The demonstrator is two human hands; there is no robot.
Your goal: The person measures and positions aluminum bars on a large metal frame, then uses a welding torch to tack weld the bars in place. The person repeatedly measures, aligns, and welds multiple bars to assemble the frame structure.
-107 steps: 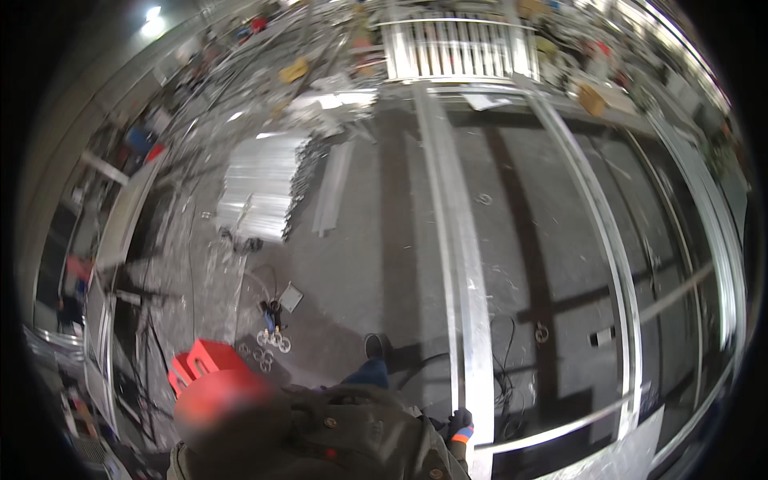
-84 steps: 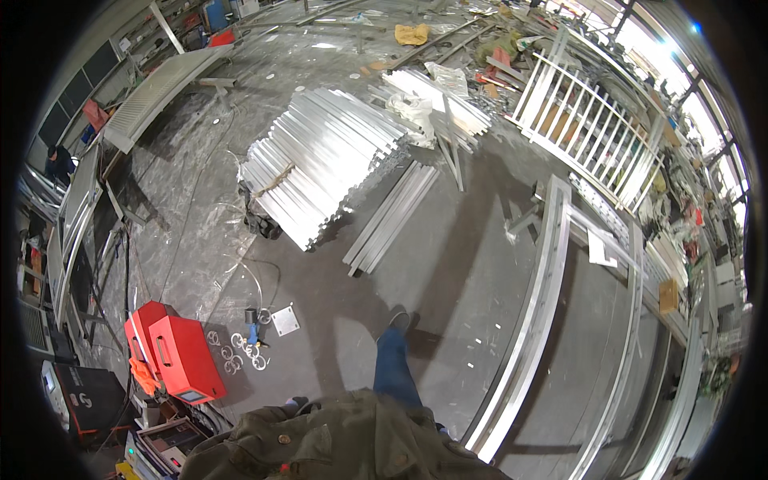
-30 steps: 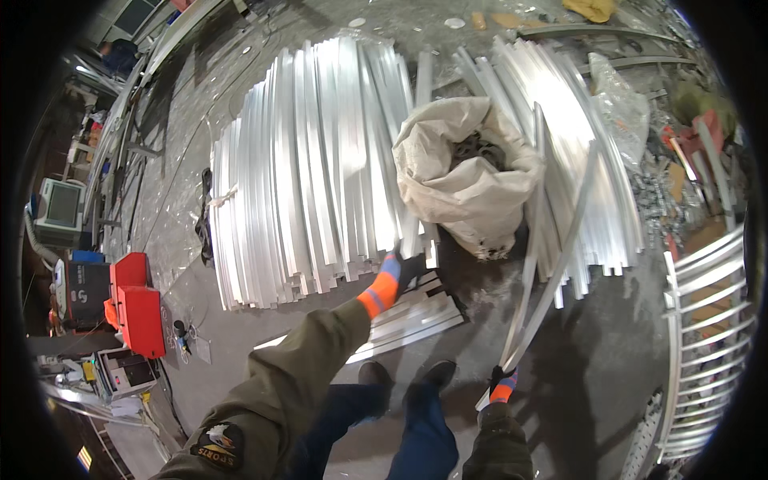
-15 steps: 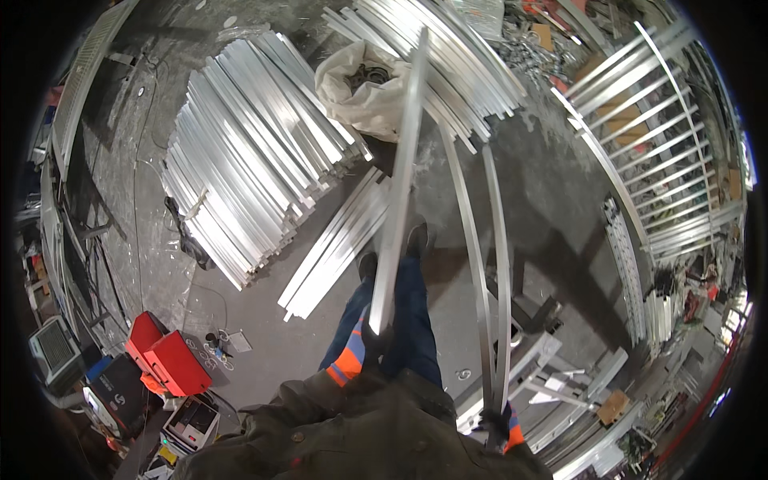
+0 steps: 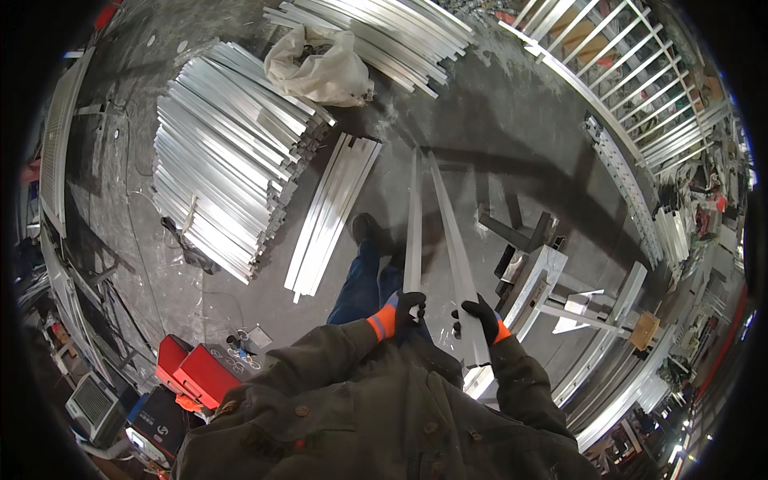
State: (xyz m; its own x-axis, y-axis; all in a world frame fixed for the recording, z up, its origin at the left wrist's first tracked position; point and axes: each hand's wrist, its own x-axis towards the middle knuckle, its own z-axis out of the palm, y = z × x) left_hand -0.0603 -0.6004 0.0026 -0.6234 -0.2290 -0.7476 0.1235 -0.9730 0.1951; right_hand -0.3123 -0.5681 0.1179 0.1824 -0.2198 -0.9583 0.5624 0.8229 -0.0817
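Both my hands wear dark gloves with orange cuffs. My left hand (image 5: 410, 309) is closed around the near end of a long silvery metal bar (image 5: 414, 228), which points away from me over the floor. In my right hand (image 5: 481, 319) is another metal bar (image 5: 456, 252), gripped a little short of its near end and slanting toward the first. Their far ends come close together. Whether a further bar lies against the right one, I cannot tell. Left of my legs, a small group of similar bars (image 5: 333, 216) rests on the floor.
A large stack of metal bars (image 5: 224, 160) lies at the left, with a white sack (image 5: 320, 76) beyond it. More bars (image 5: 384, 40) lie at the far side. A metal frame (image 5: 532, 288) stands right of me; a red case (image 5: 210, 373) is lower left.
The left bar has come down and nearer. My right hand has risen from the lower edge to beside the left. Two bars showed at the right hand; now one shows. The view has shifted right.
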